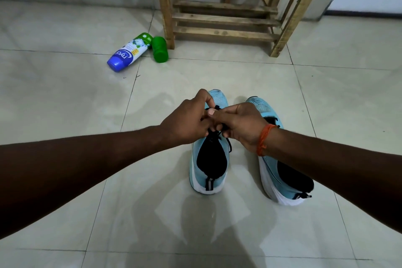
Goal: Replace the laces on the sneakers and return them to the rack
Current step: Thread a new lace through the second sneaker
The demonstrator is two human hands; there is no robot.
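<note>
Two light blue sneakers stand side by side on the tiled floor, toes pointing away from me. Over the left sneaker (pixel 210 169) my left hand (pixel 187 119) and my right hand (pixel 241 124) meet, and each pinches part of the black lace (pixel 217 131) above the tongue. A loop of lace hangs down the shoe's right side. My right forearm partly covers the right sneaker (pixel 280 183). The wooden rack (pixel 226 17) stands against the wall beyond the shoes, and its lower shelves are bare.
A white bottle with a blue cap (pixel 128 53) lies on the floor left of the rack, next to a green container (pixel 159 49) that stands at the rack's front left leg. An orange thread band circles my right wrist.
</note>
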